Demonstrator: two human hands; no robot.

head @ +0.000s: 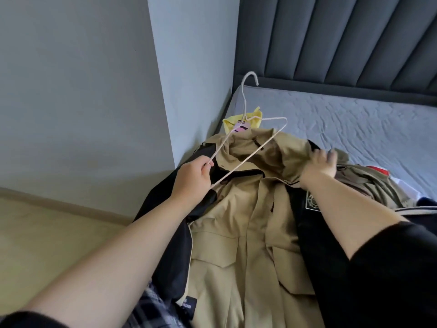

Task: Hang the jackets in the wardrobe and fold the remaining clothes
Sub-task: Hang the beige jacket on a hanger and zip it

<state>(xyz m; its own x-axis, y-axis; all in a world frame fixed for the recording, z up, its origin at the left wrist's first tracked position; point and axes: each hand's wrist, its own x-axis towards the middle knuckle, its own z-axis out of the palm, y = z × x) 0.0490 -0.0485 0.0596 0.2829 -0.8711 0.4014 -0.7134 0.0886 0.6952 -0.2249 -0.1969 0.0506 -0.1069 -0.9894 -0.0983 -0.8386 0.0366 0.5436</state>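
Pinch of left hand (192,176) thumb and fingers on lower corner of white wire hanger (247,156); hook upward, frame tilted over collar. Yellow garment (233,121) just beyond collar. Beige jacket (238,233) spread front-up on bed (354,119) atop black garment (314,233); flap pockets, creased cloth. Right hand (322,162) fingers clenched around bunched shoulder fabric beside collar.

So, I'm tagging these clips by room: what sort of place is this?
Most likely a bedroom: a bed with a wrinkled grey sheet, a padded dark headboard behind it, and a beige jacket lying on it under a wire hanger.
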